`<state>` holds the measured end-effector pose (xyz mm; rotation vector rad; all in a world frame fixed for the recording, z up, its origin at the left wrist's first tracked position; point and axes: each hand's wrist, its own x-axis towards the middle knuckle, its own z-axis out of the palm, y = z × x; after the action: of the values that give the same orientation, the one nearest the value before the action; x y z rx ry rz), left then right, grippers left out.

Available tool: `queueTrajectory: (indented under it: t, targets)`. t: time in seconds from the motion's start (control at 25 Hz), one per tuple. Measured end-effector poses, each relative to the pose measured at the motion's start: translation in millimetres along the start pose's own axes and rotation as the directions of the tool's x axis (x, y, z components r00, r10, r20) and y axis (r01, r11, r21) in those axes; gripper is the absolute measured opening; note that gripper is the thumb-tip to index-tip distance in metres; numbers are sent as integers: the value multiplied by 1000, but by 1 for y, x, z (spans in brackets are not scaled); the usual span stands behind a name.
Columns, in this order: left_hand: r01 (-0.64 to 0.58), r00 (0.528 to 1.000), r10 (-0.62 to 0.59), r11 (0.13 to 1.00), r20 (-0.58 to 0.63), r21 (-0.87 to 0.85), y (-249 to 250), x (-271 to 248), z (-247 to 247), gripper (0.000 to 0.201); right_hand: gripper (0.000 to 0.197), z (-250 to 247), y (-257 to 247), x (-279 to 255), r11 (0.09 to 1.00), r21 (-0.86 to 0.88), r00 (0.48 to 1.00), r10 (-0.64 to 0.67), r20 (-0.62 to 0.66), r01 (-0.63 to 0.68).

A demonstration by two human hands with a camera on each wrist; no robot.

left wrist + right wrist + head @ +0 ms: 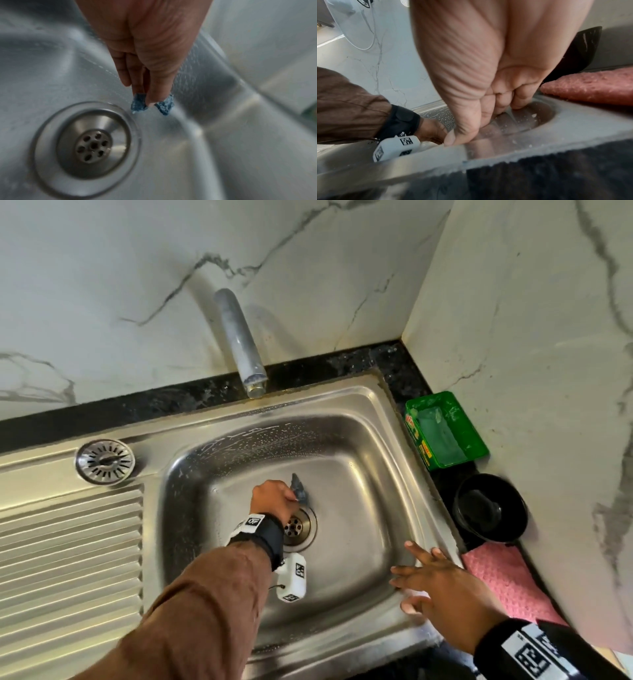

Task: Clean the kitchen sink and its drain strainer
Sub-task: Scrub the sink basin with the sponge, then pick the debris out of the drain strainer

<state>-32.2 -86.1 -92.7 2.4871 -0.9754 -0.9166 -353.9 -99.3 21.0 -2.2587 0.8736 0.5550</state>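
— What does the left hand have hold of, down in the sink?

— A blue scrub pad, pinched between thumb and fingertips and pressed to the basin floor just beside the open drain, seemingly to work the steel around the opening.

— And the drain strainer?

— Lifted out, resting on the draining board at the basin's left corner, well apart from the drain, probably so both can be scrubbed separately.

— The right hand?

— Fingers spread and straight, holding nothing, resting on the sink's near right rim, likely as a brace. A pink cloth lies just beside it
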Motion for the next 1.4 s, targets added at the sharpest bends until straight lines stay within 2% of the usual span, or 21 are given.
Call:
queueTrajectory:
  t: [0.12,0.2,0.28,0.32,0.36,0.48,0.52,0.56,0.6,0.68,0.8,0.92,0.96,1.04,1.12,1.16,1.2,1.28,1.36,1.4]
  targets:
    - [43,993,-81,929,-89,-368,-3,-31,-16,10,38,0,4,2,1000,-6,1000,-13,-5,13]
    - [47,990,-106,875,-96,-482,-8,-50,-29,12,34,0,4,1,992,-113,996,-59,-72,51]
    - [49,992,-107,832,-73,-553,-15,-64,-42,14,36,-5,8,1,985,-169,1000,26,18,-22]
    - [39,994,-94,802,-61,-596,-18,-71,-51,15,39,-6,8,4,972,-235,1000,-5,-15,1]
    - [25,996,-75,773,-53,-634,-20,-79,-60,17,42,-8,3,5,978,-207,1000,0,-11,-2]
    - [-6,1000,-15,674,-22,-739,-18,-111,-90,27,40,-10,-23,0,994,104,988,60,-145,-45]
    - [-6,1000,16,659,6,-752,-16,-122,-101,30,39,-12,-36,-1,979,205,976,64,-210,-20]
    - [-4,996,70,657,56,-754,-13,-133,-108,33,46,-12,-50,3,952,305,952,65,-298,31]
    - [-4,983,139,669,119,-743,-10,-144,-113,35,54,-10,-66,6,907,412,943,60,-328,86]
    - [-24,937,268,685,222,-728,-6,-166,-118,37,64,-13,-108,12,759,615,941,9,-338,214]
    - [-18,893,344,671,290,-741,-9,-184,-119,37,51,-11,-151,21,555,777,934,3,-357,295]
    - [-53,880,368,704,300,-709,-20,-192,-119,27,34,-4,-165,22,518,817,933,91,-348,254]
    - [-57,890,352,716,290,-696,-23,-195,-123,23,31,-1,-167,22,521,822,935,117,-336,230]
    - [-76,944,267,750,195,-657,-36,-190,-139,16,23,8,-170,19,496,852,940,181,-289,166]
    - [-107,992,125,804,-9,-585,-62,-160,-162,11,22,13,-171,13,427,895,941,232,-246,129]
    - [-84,992,17,830,-126,-552,-79,-139,-174,12,22,14,-170,9,393,911,937,256,-237,123]
    - [-32,968,-110,839,-227,-543,-97,-118,-188,15,21,14,-169,6,361,923,928,283,-241,130]
    - [71,872,-306,852,-382,-519,-127,-76,-218,31,16,14,-167,-2,308,937,909,324,-264,163]
    - [191,789,-407,874,-460,-446,-145,-47,-249,49,21,15,-168,-7,302,937,900,336,-279,177]
    - [261,779,-429,885,-458,-386,-152,-35,-260,57,27,16,-167,-9,303,937,895,348,-280,176]
